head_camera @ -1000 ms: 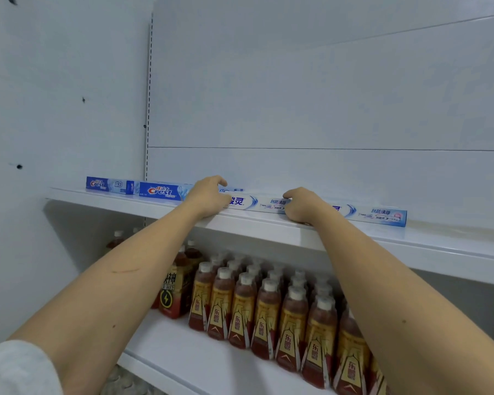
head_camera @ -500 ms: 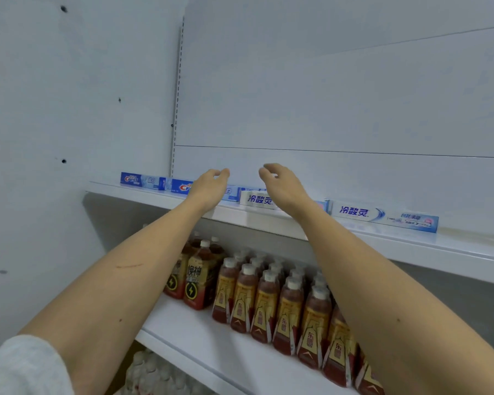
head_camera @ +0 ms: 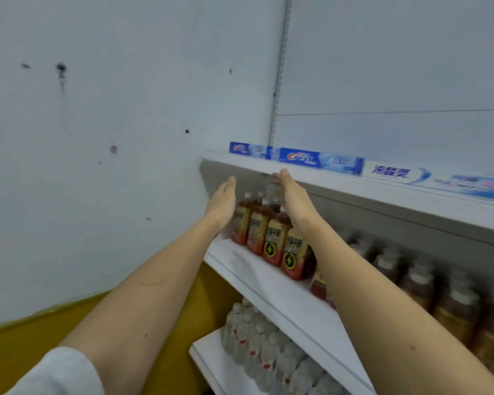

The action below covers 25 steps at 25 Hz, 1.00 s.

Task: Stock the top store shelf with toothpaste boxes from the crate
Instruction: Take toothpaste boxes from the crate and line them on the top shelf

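Note:
Toothpaste boxes lie end to end along the front of the white top shelf: a blue box at the far left, a second blue box beside it, then a white and blue box to the right. My left hand and my right hand hover below the shelf's front lip, fingers straight, palms facing each other, holding nothing. Neither hand touches a box. The crate is out of view.
Brown drink bottles with yellow labels fill the middle shelf right behind my hands. Clear water bottles stand on the lower shelf. A white wall closes the left side, with a yellow floor strip beneath it.
Both hands let go of the boxes, left the top shelf and dropped below its edge. The view swung left and down, bringing the wall and lower shelves in.

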Available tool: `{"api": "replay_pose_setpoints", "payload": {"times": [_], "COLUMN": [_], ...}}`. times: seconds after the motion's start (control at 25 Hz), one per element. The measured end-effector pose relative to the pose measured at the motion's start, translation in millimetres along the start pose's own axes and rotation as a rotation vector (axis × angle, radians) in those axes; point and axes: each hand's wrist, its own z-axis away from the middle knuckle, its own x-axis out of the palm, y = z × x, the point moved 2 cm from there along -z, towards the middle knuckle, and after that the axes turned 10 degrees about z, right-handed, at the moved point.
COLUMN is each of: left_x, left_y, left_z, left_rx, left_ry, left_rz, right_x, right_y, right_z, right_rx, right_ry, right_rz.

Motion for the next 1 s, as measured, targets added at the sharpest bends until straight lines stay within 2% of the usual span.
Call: {"api": "replay_pose_setpoints", "payload": {"times": [0.24, 0.48, 0.64, 0.8, 1.0], "left_x": [-55, -67, -50, -32, -13], "left_y": [-125, -286, -394, -492, -652], "left_z": [19, 73, 140, 214, 327], "left_rx": [-0.231, -0.531, -0.770, -0.915, -1.225], "left_ry": [0.072, 0.162, 0.168, 0.241, 0.276], "left_rz": [0.014, 0.004, -0.023, 0.107, 0.042], "right_x": [105, 204, 247, 286, 334], "right_y": [99, 235, 339, 435, 578], "right_z": [11, 69, 123, 184, 287], "right_rx": [0.166, 0.394, 0.588, 0.837, 1.041], "right_ry": [-0.181, -0.355, -0.461, -0.511, -0.615], "right_rz": [-0.094, -0.142, -0.150, -0.141, -0.055]}}
